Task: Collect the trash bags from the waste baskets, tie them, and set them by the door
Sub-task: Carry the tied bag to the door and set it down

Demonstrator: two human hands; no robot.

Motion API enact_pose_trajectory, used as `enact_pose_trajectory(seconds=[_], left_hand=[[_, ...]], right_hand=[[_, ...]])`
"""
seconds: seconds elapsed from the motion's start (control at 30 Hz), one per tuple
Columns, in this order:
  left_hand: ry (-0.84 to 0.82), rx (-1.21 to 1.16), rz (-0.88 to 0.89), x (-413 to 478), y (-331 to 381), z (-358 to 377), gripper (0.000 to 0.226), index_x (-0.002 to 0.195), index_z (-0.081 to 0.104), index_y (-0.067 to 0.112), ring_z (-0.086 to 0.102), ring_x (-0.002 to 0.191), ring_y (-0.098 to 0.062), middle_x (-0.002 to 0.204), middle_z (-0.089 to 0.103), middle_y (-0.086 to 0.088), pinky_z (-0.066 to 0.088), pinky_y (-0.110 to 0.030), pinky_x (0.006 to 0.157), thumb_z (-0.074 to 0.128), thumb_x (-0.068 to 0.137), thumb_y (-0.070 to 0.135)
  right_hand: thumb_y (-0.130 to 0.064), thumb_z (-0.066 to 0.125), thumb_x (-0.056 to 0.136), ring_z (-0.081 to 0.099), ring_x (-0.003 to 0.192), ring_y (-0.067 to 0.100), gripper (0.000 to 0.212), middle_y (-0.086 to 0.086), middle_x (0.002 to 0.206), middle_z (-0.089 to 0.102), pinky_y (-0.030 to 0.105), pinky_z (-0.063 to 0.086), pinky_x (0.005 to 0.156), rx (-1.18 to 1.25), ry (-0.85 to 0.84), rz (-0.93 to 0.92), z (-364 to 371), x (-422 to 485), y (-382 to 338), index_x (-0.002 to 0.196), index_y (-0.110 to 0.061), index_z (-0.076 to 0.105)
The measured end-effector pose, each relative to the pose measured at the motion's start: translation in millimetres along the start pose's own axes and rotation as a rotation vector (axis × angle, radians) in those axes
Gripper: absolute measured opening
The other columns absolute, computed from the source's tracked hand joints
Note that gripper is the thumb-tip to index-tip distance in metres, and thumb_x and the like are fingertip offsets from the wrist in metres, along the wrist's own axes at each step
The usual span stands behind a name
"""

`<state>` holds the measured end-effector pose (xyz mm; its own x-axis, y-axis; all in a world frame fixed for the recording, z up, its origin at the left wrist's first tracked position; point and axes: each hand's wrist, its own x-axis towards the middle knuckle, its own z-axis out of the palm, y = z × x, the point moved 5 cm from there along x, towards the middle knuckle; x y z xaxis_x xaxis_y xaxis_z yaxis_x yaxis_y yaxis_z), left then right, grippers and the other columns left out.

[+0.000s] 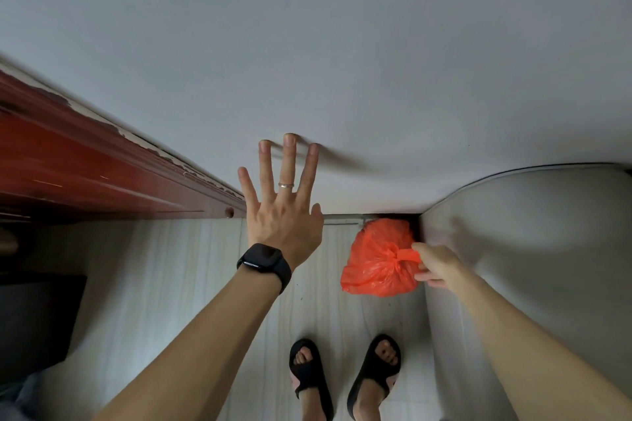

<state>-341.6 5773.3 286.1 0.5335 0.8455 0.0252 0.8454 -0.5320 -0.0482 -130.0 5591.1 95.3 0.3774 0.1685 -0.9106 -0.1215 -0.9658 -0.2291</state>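
Note:
An orange-red trash bag, tied shut with a knot, sits low by the foot of the white wall, in the corner beside a pale rounded object. My right hand pinches the bag's knotted top. My left hand is spread flat with straight fingers, its fingertips touching the white wall above the floor. A black watch is on the left wrist and a ring on one finger.
A dark red wooden door frame with chipped paint runs along the left. A pale rounded object fills the right side. My feet in black sandals stand on the light wood-pattern floor. A dark object is at lower left.

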Motion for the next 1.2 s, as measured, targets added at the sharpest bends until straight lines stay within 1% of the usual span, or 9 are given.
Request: enact_pose_trajectory(seconds=[0.13, 0.3, 0.47, 0.63, 0.83, 0.9, 1.03, 1.13, 1.2], left_hand=[[0.02, 0.004, -0.003, 0.1, 2.3, 0.8, 0.105, 0.157, -0.003, 0.026, -0.013, 0.148, -0.04, 0.157, -0.034, -0.003, 0.007, -0.066, 0.116, 0.065, 0.077, 0.031], [-0.005, 0.012, 0.02, -2.8, 4.5, -0.9, 0.103, 0.157, -0.003, 0.028, -0.014, 0.148, -0.041, 0.157, -0.033, -0.006, 0.008, -0.068, 0.115, 0.063, 0.077, 0.029], [-0.018, 0.015, 0.007, -2.6, 5.1, -3.9, 0.106, 0.156, -0.005, 0.027, -0.015, 0.148, -0.041, 0.157, -0.031, -0.009, 0.005, -0.067, 0.115, 0.064, 0.076, 0.028], [0.005, 0.023, -0.017, -3.5, 11.4, -1.7, 0.109, 0.157, 0.0, 0.025, -0.01, 0.148, -0.042, 0.161, -0.019, -0.011, 0.007, -0.066, 0.116, 0.066, 0.071, 0.023], [0.009, 0.04, -0.003, -3.9, 7.0, -0.7, 0.109, 0.157, 0.001, 0.026, -0.009, 0.149, -0.042, 0.162, -0.016, -0.012, 0.008, -0.066, 0.116, 0.067, 0.07, 0.023], [0.001, 0.036, -0.001, -5.2, 8.4, -1.4, 0.108, 0.157, 0.0, 0.027, -0.01, 0.149, -0.04, 0.162, -0.018, -0.011, 0.007, -0.066, 0.116, 0.065, 0.071, 0.023], [-0.014, -0.021, 0.005, -7.8, 10.0, -6.9, 0.107, 0.156, -0.004, 0.031, -0.01, 0.15, -0.033, 0.161, -0.021, -0.01, 0.006, -0.064, 0.115, 0.063, 0.074, 0.022], [-0.028, -0.082, 0.0, -12.9, 10.7, -19.1, 0.106, 0.155, -0.008, 0.035, -0.011, 0.151, -0.025, 0.16, -0.027, -0.006, 0.002, -0.063, 0.116, 0.06, 0.075, 0.019], [-0.085, -0.12, -0.003, -15.2, 10.1, -24.0, 0.104, 0.153, -0.013, 0.038, -0.014, 0.151, -0.022, 0.159, -0.031, 0.0, -0.002, -0.061, 0.116, 0.057, 0.079, 0.02]], right_hand=[[-0.036, 0.06, 0.091, 0.071, 0.092, 0.021, 0.042, 0.001, 0.121, 0.06, 0.034, 0.053, 0.075, 0.184, -0.15, 0.027, 35.7, 2.7, 3.3, 0.126, -0.015, 0.053], [-0.017, 0.062, 0.089, 0.067, 0.101, 0.022, 0.026, 0.004, 0.111, 0.065, 0.041, 0.053, 0.089, 0.336, -0.151, -0.034, 54.8, 1.5, 12.0, 0.114, -0.01, 0.063], [-0.014, 0.066, 0.084, 0.067, 0.086, 0.017, 0.028, 0.009, 0.102, 0.07, 0.032, 0.055, 0.071, 0.55, -0.015, -0.079, 28.7, 11.3, 4.1, 0.11, -0.004, 0.069], [-0.019, 0.07, 0.082, 0.066, 0.085, 0.016, 0.031, 0.006, 0.099, 0.069, 0.034, 0.055, 0.077, 0.529, 0.004, -0.14, 16.6, 13.9, -6.1, 0.111, -0.006, 0.067], [-0.02, 0.069, 0.085, 0.069, 0.095, 0.019, 0.031, -0.001, 0.108, 0.066, 0.039, 0.055, 0.087, 0.408, -0.092, -0.084, 41.3, 18.5, 9.8, 0.114, -0.01, 0.064], [-0.021, 0.067, 0.087, 0.069, 0.089, 0.018, 0.031, -0.001, 0.101, 0.066, 0.035, 0.056, 0.079, 0.343, -0.057, -0.085, 42.1, 18.5, 11.0, 0.115, -0.01, 0.062], [-0.024, 0.054, 0.085, 0.06, 0.075, 0.025, 0.016, 0.006, 0.08, 0.061, 0.027, 0.041, 0.054, -0.185, 0.015, -0.186, 36.1, 4.3, 3.0, 0.082, -0.01, 0.061], [-0.023, 0.05, 0.084, 0.063, 0.081, 0.027, 0.015, 0.006, 0.086, 0.063, 0.029, 0.04, 0.056, -0.426, 0.041, -0.302, 31.7, -22.5, -12.2, 0.078, -0.01, 0.056], [-0.022, 0.05, 0.088, 0.065, 0.099, 0.032, 0.016, 0.007, 0.095, 0.065, 0.031, 0.046, 0.065, -0.482, 0.028, -0.36, 28.9, -46.2, -26.9, 0.087, -0.012, 0.062]])
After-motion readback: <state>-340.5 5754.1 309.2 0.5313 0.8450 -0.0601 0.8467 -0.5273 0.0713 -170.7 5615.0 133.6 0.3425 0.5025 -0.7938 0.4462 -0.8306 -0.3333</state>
